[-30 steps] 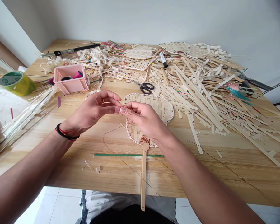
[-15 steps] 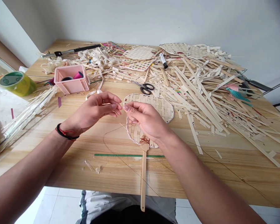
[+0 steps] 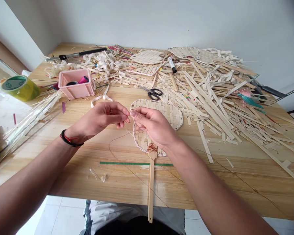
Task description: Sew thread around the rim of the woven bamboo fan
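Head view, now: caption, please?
Left hand and right hand meet, fingers pinched, above a woven fan with a wooden handle.

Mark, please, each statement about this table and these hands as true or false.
1. The scissors are held in the right hand. False: they lie on the table, beyond the woven fan.
2. A magenta spool is in the pink box. True.
3. The tape roll is to the right of the pink box. False: it is to the left.
4. Reddish thread crosses where the handle joins the woven fan. True.
5. The handle's end reaches past the table's near edge. True.
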The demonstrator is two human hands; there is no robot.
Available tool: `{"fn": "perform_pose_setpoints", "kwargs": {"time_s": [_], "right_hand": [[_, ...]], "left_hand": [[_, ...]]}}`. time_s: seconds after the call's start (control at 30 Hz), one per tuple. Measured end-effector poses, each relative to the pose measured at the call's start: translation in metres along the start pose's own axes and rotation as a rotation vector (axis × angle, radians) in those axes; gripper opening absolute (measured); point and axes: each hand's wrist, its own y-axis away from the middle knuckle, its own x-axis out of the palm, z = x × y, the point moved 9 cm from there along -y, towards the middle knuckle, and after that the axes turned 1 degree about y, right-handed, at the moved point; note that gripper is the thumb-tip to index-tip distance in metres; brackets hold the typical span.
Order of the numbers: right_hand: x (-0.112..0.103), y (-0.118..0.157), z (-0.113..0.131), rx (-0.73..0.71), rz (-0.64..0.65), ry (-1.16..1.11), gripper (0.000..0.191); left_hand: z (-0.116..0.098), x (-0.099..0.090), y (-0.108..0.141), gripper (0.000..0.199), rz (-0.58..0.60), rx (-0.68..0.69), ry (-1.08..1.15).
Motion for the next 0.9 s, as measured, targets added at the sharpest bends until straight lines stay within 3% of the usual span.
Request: {"fn": "perform_pose_setpoints", "kwargs": {"time_s": [0.47,0.9], "right_hand": [[0.007,-0.001,0.009,-0.032,0.019,0.010,0.044],[0.006,0.001,0.007,-0.101,0.018,0.080,0.036]], "left_hand": [[-0.002,0.004,0.002,0.009,0.023,0.001,-0.104],[0.001,0.003,0.003,0.011,-0.010,-0.033,-0.088]]}}
